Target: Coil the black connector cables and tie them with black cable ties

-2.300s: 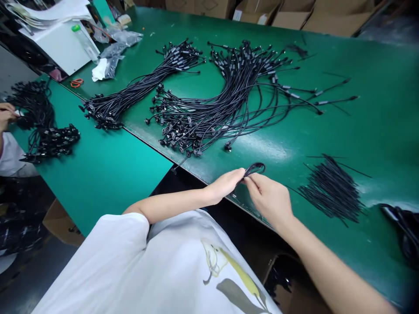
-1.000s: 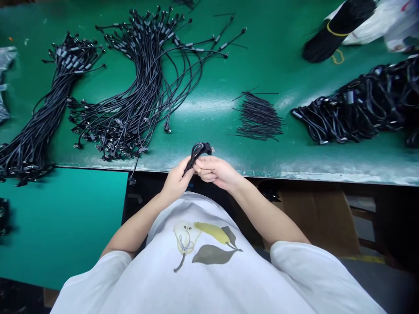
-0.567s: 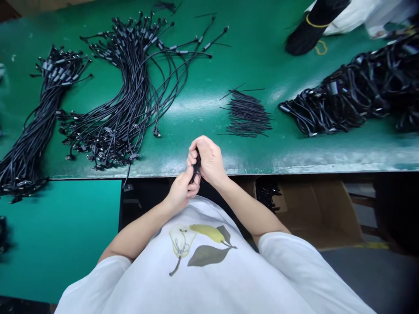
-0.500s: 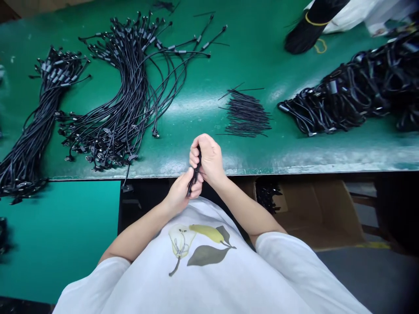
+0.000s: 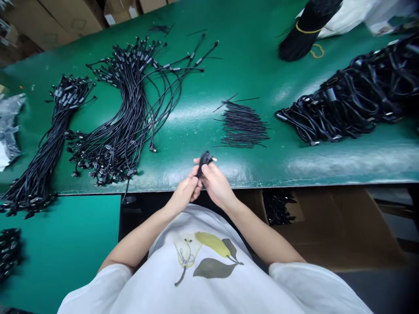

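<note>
"Cardboard boxes [image 5: 75,22] stand beyond the green table [image 5: 183,170], with a fan of cables [image 5: 131,104] at left and a heap of coiled cables [image 5: 353,100] at right. Where is the piece being handled?"

"Between the hands, in front of the person's chest – a small black cable bundle [image 5: 204,162], seen against the table's near edge, nearer the person than the pile of black strips [image 5: 244,124]."

"What has just changed?"

"Half a second ago the right hand [image 5: 217,184] was curled around it like a fist. Now that hand has opened into a thumb-and-finger hold, and a plug [image 5: 213,158] shows at the top. That suggests a shift from firm gripping to fingertip handling, though whether a strip is fastened around the bundle cannot be told."

"And the left hand [image 5: 188,189]?"

"Narrowed to a pinch at the lower end, its fingertips close to the right hand's. Both hands hold the bundle."

"Which way does it point?"

"Its long axis runs steeply – from the left fingertips up and slightly rightward, away from the person. At the upper end, the plug's metal tip sticks out sideways to the right."
</note>
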A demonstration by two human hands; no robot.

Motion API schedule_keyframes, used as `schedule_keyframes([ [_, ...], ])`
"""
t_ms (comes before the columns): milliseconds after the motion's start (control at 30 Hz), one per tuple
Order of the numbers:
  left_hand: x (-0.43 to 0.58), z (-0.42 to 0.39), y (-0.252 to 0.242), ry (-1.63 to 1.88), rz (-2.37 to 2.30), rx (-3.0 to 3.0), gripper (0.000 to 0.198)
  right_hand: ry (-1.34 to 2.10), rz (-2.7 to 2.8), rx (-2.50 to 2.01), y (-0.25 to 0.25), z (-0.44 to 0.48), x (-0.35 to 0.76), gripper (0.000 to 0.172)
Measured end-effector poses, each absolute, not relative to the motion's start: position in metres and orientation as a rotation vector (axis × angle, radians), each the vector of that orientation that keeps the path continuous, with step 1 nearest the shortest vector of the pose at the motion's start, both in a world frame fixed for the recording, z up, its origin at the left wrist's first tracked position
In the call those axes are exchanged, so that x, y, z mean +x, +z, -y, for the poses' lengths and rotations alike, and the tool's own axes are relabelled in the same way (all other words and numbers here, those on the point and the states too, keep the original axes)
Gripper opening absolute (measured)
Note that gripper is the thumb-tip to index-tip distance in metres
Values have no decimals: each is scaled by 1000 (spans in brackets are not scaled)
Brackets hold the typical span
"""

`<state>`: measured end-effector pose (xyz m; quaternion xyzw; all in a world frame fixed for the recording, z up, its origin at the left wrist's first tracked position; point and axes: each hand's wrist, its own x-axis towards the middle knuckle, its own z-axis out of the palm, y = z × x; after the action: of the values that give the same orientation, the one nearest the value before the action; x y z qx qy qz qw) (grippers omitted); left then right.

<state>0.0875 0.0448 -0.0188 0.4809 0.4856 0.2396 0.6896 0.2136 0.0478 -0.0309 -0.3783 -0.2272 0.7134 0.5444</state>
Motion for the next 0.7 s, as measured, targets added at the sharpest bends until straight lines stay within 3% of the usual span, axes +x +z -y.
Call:
schedule_keyframes([
  [133, 53, -87, -2, 524, -1354, 1838, 26, 1442, 788, -1156, -38, -53, 272, 36],
  [200, 27, -120, 1, 664, -1708, 2052, 38, 1169, 1108, -1436, -30, -64, 322, 29],
  [267, 6, -157, -5, 574, -1872, 2104, 49, 733, 1363, -1763, -17, -78, 379, 22],
  [400, -4, -202, -18, 550, -1776, 1738, 34, -154, 1349, -2140, 8, -111, 488, 31],
  [567, -6, -203, -10, 866, -1409, 1170, 32, -214, 1313, -2261, 4, -139, 549, 46],
  [700, -29, -201, -8, 1054, -1653, 1244, 29, -329, 1329, -2113, 6, -132, 521, 48],
])
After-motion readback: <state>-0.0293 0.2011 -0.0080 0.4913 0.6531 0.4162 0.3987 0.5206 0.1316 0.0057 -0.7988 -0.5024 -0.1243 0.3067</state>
